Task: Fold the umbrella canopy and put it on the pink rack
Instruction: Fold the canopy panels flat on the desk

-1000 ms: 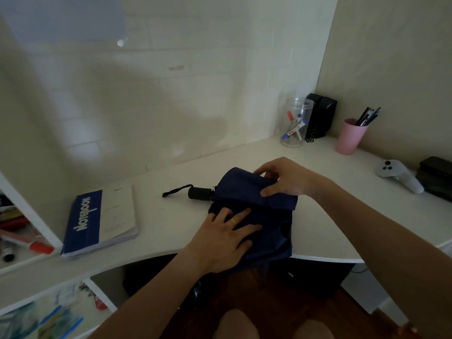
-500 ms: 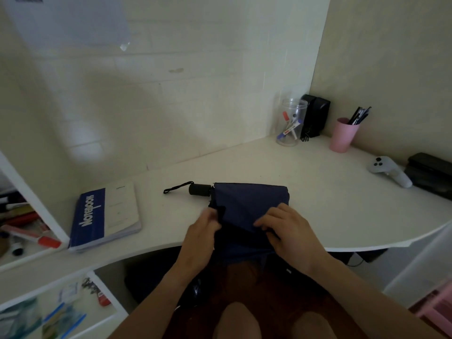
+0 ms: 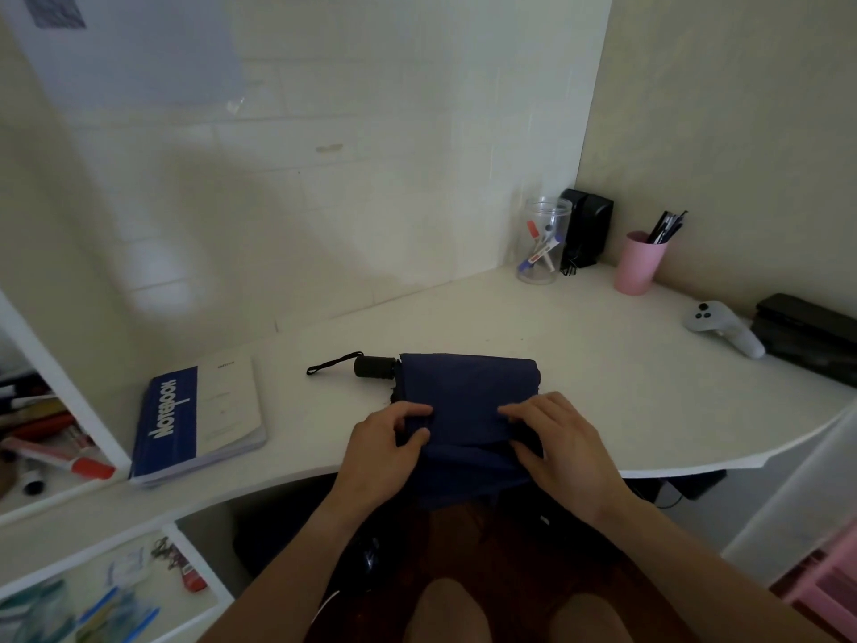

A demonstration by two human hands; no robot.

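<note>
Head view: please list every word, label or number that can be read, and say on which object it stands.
"NOTEBOOK": white letters on the blue cover band of the notebook.
Small print on the notebook's white part: too small to read.
Labels on the markers in the clear jar: blurred.
Paper on the wall: unreadable.

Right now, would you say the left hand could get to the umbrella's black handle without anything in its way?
Probably yes. The left hand grips the navy canopy near its left edge, and the black handle lies just beyond it on bare white desk. Nothing stands between them; the notebook sits well off to the left.
</note>
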